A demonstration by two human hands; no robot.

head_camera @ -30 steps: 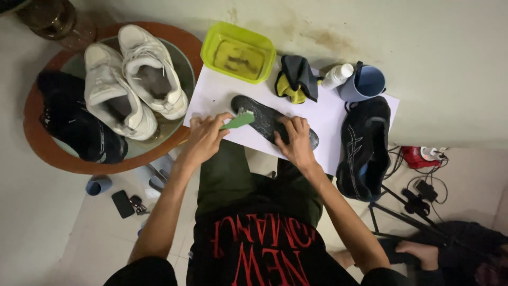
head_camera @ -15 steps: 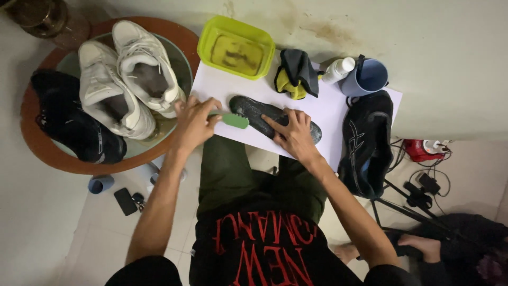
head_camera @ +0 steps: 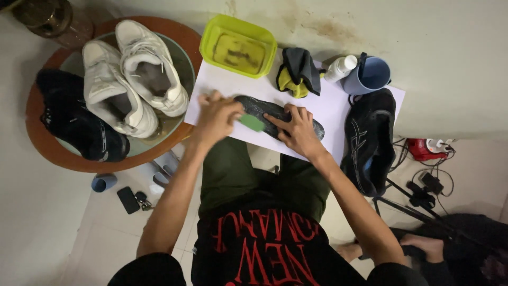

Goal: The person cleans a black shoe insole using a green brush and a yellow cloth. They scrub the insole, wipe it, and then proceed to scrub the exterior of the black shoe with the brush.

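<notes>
Your left hand (head_camera: 216, 117) held a green brush (head_camera: 252, 122) on the insole (head_camera: 275, 112), which lay on the sheet (head_camera: 328, 103). Your right hand (head_camera: 296, 130) pressed it flat. It could slide if that pressure eased.

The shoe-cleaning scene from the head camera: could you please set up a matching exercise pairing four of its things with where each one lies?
Things:
1. dark insole
2. white sneakers
3. yellow-green tub
4. blue mug

Places:
A. in the round basin on the left
B. at the top right, beside a small white bottle
C. flat on the white sheet, pinned by the right hand, while the left hand holds a green brush at it
D. at the sheet's top edge, holding murky water

Pairs: 1-C, 2-A, 3-D, 4-B
</notes>
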